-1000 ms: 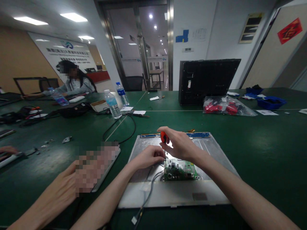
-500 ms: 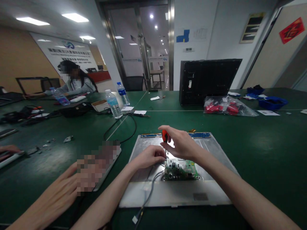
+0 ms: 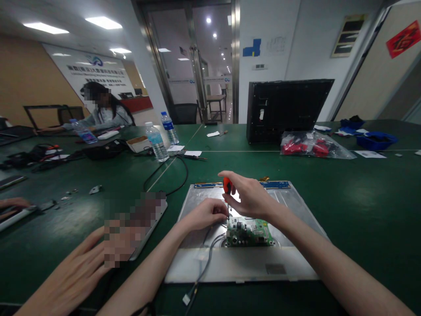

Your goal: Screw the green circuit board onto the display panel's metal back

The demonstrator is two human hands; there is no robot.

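Right hand point(image 3: 249, 196) is holding the orange-red screwdriver point(image 3: 226, 185), grip wrapping its handle | tip's meeting the green board's point(image 3: 250, 233) ten-o'clock corner, mid-panel point(image 3: 230, 265) | left hand point(image 3: 210, 213) is sitting alongside, can't tell whether it's pinching anything | keeping shaft upright, pressing firmly looks key
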